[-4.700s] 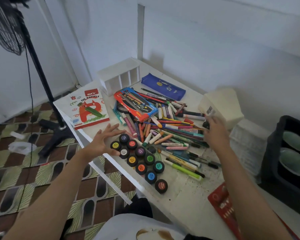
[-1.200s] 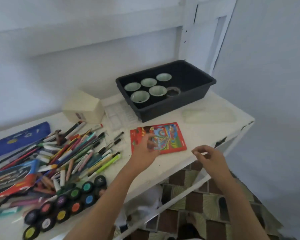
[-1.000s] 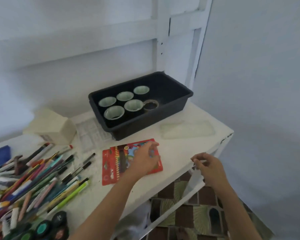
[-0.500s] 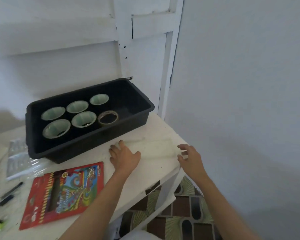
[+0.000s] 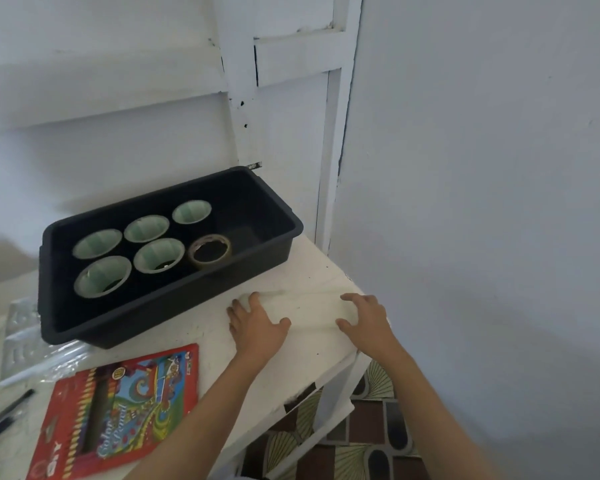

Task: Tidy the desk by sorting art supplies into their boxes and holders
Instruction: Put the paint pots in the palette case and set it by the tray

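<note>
Pale flat panel (image 5: 312,311): a thin, whitish, half-clear rectangle, probably a plastic lid or shallow tray. It lies flat on the right end of the desk (image 5: 201,329), just in front of the black tub (image 5: 187,301) and close to the desk's corner.

Fingers: those of the left hand (image 5: 257,327) are spread and nearly straight over the panel's left end, with the thumb laid along its near side. Those of the right hand (image 5: 368,320) are spread and slightly bent over the right end, with the thumb also on the near side. Neither hand shows a closed pinch; both rest on the piece, one at each short end. Whether any fingertip has hooked under an edge cannot be told.

Handling (judged): light, thin and somewhat flexible. It is likely to be smooth and hard to lift from a flat top, and it may bow if raised by one end. It is best taken at both short ends, or slid to the desk edge to get a thumb beneath it.

Nearby:
- In the tub, five pale green cups (image 5: 158,254) stand upright in two rows, with a tape roll (image 5: 210,251) just beside them.
- A red colour-pencil box (image 5: 118,410) lies flat to the left of the left forearm.
- Crinkled clear packaging (image 5: 25,341) lies at the far left, with black pens (image 5: 7,414) below it.
- Patterned floor tiles (image 5: 371,427) show under the desk edge.
</note>
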Tool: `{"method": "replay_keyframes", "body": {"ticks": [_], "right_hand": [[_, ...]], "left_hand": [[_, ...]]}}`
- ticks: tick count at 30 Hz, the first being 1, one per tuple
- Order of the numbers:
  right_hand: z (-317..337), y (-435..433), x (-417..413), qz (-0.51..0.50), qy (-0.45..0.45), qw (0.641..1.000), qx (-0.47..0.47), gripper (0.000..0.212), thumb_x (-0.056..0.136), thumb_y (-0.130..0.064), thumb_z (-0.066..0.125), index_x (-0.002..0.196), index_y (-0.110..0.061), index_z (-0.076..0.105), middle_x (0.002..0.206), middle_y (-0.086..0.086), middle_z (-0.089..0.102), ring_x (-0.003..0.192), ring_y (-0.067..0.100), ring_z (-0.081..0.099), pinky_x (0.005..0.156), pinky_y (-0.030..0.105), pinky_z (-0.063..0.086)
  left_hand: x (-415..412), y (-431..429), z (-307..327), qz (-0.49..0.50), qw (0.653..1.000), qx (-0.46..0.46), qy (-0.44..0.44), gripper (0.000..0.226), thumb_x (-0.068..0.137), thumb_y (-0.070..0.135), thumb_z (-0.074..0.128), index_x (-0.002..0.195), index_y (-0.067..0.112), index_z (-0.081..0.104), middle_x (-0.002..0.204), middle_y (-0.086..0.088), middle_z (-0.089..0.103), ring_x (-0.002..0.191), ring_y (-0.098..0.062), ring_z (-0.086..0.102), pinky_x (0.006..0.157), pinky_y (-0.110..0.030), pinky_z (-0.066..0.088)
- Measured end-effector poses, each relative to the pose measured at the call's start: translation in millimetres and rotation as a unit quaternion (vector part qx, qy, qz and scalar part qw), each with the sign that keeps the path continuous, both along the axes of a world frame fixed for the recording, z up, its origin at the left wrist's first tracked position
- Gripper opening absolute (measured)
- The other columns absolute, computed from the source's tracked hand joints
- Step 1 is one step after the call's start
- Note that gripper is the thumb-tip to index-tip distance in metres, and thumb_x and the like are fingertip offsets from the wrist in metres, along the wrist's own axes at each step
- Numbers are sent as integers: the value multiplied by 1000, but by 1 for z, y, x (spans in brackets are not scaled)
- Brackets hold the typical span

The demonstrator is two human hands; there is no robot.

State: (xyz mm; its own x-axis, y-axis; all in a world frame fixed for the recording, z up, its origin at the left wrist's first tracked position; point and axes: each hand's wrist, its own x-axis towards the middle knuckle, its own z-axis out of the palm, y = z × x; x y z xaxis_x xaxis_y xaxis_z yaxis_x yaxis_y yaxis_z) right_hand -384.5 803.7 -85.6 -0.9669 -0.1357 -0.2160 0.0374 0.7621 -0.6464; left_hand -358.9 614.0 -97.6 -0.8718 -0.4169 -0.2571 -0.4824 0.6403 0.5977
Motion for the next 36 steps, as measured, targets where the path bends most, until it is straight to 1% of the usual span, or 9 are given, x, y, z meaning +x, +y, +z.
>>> {"method": "replay_keyframes", "body": {"ticks": [6, 8, 10, 13, 19, 23, 27, 32, 36], "right_hand": [[12, 13, 0, -87, 34, 994, -58, 35, 87, -23, 63, 121, -23, 54, 125, 9, 42, 118, 26, 41, 101, 32, 34], [21, 20, 1, -132, 64, 983, -111, 33, 86, -18, 63, 118, -22, 55, 121, 7, 41, 109, 23, 46, 84, 20, 40], [32, 28, 2, -175, 90, 965, -175, 30, 87, -13, 63, 114, -22, 55, 117, 4, 40, 103, 21, 50, 72, 15, 39], [48, 43, 3, -217, 158, 934, -236, 33, 86, -6, 63, 112, -23, 55, 116, 3, 45, 101, 21, 56, 76, 19, 41], [91, 63, -2, -240, 259, 888, -295, 50, 83, 2, 63, 125, -19, 46, 116, 2, 53, 88, 9, 59, 62, 5, 46], [129, 64, -28, -204, 301, 879, -308, 59, 83, 2, 64, 133, -19, 41, 113, 1, 54, 86, 11, 60, 62, 7, 46], [176, 52, -59, -155, 356, 868, -311, 57, 84, 2, 64, 134, -17, 43, 114, 1, 53, 88, 16, 60, 63, 7, 46], [220, 32, -80, -107, 408, 850, -316, 54, 84, 4, 62, 131, -17, 46, 114, 0, 50, 89, 14, 58, 66, 7, 47], [238, 17, -84, -71, 422, 838, -337, 55, 84, 1, 64, 130, -22, 47, 115, 4, 53, 92, 14, 59, 70, 12, 51]], "left_hand": [[-5, 11, 17, -16, 994, 84, 63, 56, 83, 20, 68, 132, 20, 41, 145, -10, 28, 130, -29, 30, 105, -41, 37], [-5, 17, 29, -31, 988, 115, 97, 51, 83, 17, 68, 128, 22, 45, 145, -6, 26, 128, -26, 34, 102, -37, 42], [-8, 24, 43, -48, 981, 133, 132, 49, 83, 15, 68, 126, 25, 46, 145, -1, 24, 127, -22, 36, 97, -30, 41], [-17, 33, 70, -65, 965, 158, 201, 48, 82, 10, 68, 124, 24, 49, 140, 1, 29, 121, -15, 40, 97, -23, 38], [-39, 31, 124, -55, 907, 249, 336, 53, 85, -3, 62, 128, 25, 47, 127, 9, 47, 114, -5, 47, 87, -12, 43], [-63, 17, 161, -50, 874, 280, 394, 52, 86, -3, 61, 130, 21, 45, 127, 0, 52, 110, -11, 56, 94, -27, 50], [-81, 1, 206, -42, 844, 309, 437, 47, 85, 1, 65, 124, 22, 50, 111, -1, 63, 96, -5, 62, 86, -21, 52], [-90, -24, 245, -42, 820, 298, 487, 37, 81, 1, 71, 107, 25, 61, 98, -2, 68, 88, -16, 67, 85, -40, 56], [-83, -41, 261, -31, 804, 282, 523, 39, 80, 0, 71, 108, 25, 62, 96, -3, 68, 89, -20, 67, 86, -44, 55]]}}
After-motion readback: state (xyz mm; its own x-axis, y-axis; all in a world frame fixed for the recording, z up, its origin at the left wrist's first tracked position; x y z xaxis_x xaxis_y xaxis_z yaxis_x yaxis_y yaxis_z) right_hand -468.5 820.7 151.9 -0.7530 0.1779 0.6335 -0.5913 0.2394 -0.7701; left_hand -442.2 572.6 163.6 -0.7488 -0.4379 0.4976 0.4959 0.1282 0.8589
